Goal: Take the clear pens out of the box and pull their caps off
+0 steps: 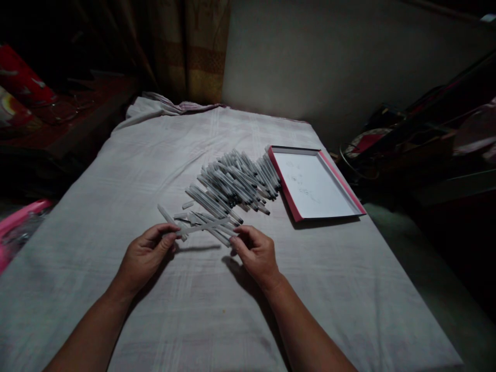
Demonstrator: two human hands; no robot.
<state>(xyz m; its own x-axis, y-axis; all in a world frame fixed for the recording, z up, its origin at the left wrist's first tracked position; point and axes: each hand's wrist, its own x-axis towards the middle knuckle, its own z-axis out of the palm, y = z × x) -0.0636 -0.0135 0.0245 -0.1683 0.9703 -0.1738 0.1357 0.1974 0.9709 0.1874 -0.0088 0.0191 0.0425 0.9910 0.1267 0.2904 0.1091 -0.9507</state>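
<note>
A pile of several white pens (pixel 236 183) lies on a pale cloth-covered table (pixel 201 310), beside a shallow red-rimmed box (pixel 315 186) with a white inside. My left hand (pixel 145 256) pinches one end of a white pen (pixel 203 226) held level just above the cloth. My right hand (pixel 256 253) pinches the same pen near its other end, fingers closed. A few loose pens and caps (pixel 170 216) lie just beyond my fingers.
Dark cluttered furniture and bags (pixel 426 139) stand to the right of the table. A red-patterned object (pixel 19 88) sits at far left, a pink item (pixel 19 222) at the left edge. A curtain (pixel 189 51) hangs behind the table.
</note>
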